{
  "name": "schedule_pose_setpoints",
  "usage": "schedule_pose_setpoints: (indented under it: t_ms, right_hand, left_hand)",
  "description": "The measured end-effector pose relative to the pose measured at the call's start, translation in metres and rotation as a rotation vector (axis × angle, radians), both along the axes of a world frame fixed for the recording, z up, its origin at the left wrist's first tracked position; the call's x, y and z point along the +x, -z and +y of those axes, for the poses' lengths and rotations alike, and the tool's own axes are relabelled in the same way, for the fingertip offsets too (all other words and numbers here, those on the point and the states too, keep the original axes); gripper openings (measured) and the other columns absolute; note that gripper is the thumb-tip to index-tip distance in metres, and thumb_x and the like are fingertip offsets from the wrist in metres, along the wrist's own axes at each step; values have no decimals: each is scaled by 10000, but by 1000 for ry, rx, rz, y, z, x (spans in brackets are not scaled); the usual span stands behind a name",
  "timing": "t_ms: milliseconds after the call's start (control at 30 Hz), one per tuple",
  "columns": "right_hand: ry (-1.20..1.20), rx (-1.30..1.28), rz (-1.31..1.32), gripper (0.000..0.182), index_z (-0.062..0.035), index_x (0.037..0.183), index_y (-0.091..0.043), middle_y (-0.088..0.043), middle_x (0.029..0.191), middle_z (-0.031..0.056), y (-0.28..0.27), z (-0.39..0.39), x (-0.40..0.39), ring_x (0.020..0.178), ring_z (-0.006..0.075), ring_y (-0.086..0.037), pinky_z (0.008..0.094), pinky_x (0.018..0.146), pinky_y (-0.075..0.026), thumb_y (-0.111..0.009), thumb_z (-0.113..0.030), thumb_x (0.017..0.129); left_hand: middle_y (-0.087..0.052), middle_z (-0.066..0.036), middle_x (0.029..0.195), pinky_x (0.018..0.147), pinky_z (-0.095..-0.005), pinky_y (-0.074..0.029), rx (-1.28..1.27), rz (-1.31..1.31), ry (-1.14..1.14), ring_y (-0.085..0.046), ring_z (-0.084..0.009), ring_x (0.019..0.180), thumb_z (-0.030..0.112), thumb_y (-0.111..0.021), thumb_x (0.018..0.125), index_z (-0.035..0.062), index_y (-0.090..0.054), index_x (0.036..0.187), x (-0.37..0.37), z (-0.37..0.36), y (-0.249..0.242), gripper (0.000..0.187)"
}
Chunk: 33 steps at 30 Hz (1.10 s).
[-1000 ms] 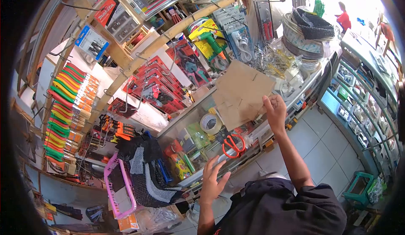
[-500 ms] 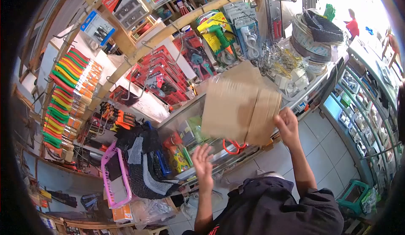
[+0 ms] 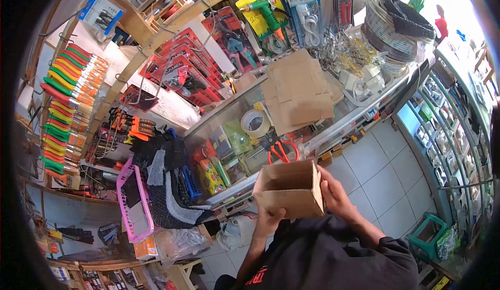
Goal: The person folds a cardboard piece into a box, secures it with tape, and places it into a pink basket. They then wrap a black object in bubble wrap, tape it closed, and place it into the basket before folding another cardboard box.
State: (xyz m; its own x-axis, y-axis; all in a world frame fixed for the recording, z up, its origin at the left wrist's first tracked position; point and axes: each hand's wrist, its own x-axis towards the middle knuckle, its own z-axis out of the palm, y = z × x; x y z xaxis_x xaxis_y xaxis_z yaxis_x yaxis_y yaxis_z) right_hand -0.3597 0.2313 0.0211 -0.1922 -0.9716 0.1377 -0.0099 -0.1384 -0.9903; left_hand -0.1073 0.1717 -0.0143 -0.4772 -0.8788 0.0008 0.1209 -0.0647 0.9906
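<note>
An open cardboard box (image 3: 289,202) is held between both hands, close to the body, its opening facing up. My left hand (image 3: 269,218) grips its lower left side, with the thumb on the front face. Around the right side is my right hand (image 3: 335,196), fingers against the cardboard. Flat cardboard pieces (image 3: 299,95) lie on the glass counter (image 3: 229,134) beyond the box. A roll of tape (image 3: 255,122) and red-handled scissors (image 3: 283,149) rest on the counter just past the box.
Paint brushes (image 3: 70,102) with coloured handles hang at the left. Below them stands a pink basket (image 3: 125,201). Packaged tools (image 3: 182,71) hang ahead. Coiled cable (image 3: 385,35) sits at the back right, with a green stool (image 3: 428,235) on the tiled floor.
The cardboard has come down toward the body and now shows as an open box. My left hand has taken hold of it. Tape and scissors are now uncovered.
</note>
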Motion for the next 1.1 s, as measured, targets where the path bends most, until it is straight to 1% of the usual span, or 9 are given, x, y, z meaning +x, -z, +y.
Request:
schedule_pose_setpoints:
  t_ms: [267,400,533,567,667,767,867,967,1100]
  right_hand:
    - [-28,-161,-187,469,-17,1601,-327,-444,1596,214,-1,3,22,1451,279,-476,418,1215,-346,-312,-209,1173]
    - [-58,-484,-131,509,-103,1507,-412,-204,1676,293,7,-2,22,1490,429,-395,582,1188,-344,-441,-445,1132]
    - [-91,-473,-37,620,-141,1497,-440,-196,1671,320,-12,1,11,1495,476,-370,610,1174,-335,-499,-590,1074]
    - [-125,-460,-135,590,-152,1468,-504,-205,1673,311,-20,2,8,1516,470,-358,627,1188,-336,-666,-506,1025]
    - [-148,-274,175,478,-125,1326,-650,-221,1674,289,-52,6,-3,1544,453,-337,632,1216,-335,-850,-273,918]
    - [-242,-295,41,406,-112,1194,-743,-326,1640,281,-45,1,-9,1566,465,-299,621,1254,-265,-887,-51,820]
    - [-275,-240,9,273,-91,1054,-768,-315,1651,235,-42,6,-6,1585,437,-280,607,1258,-314,-884,-18,818]
    - [-223,-215,-40,242,-114,1062,-790,-366,1645,206,-46,6,4,1600,457,-234,630,1266,-277,-875,-59,842]
    - [-239,-266,297,152,-104,1055,-817,-473,1589,219,-41,2,3,1588,501,-233,650,1272,-218,-817,-182,925]
  left_hand:
    - [-245,-218,1669,1219,-495,-381,-81,55,15,-369,-344,1504,432,-875,886,107,152,1667,-9,-4,-34,1330]
    - [-225,-225,1679,1228,-523,-362,-58,35,-11,-333,-365,1527,417,-894,867,131,153,1674,0,6,-20,1352]
    - [-269,-240,1637,1219,-526,-338,-284,-103,-21,-339,-372,1490,407,-904,857,118,14,1698,7,3,-5,1278]
    - [-279,-241,1621,1213,-523,-333,-348,-152,-27,-341,-374,1476,405,-910,851,116,-26,1700,11,3,2,1259]
    - [-306,-240,1569,1194,-511,-324,-467,-209,-50,-345,-382,1436,395,-932,825,111,-140,1699,7,2,-4,1213]
    - [-322,-222,1537,1182,-506,-341,-619,-306,-55,-369,-384,1424,375,-958,789,135,-173,1699,7,-6,-14,1226]
    - [-338,-205,1511,1173,-512,-351,-614,-379,-85,-404,-383,1396,336,-969,773,164,-291,1665,7,-2,-19,1134]
    - [-336,-195,1508,1152,-510,-385,-614,-330,-62,-453,-382,1354,283,-978,761,189,-404,1602,7,-4,-23,1023]
    - [-355,-191,1484,1119,-507,-417,-639,-341,-60,-468,-380,1336,315,-976,755,189,-496,1484,5,-3,-26,882]
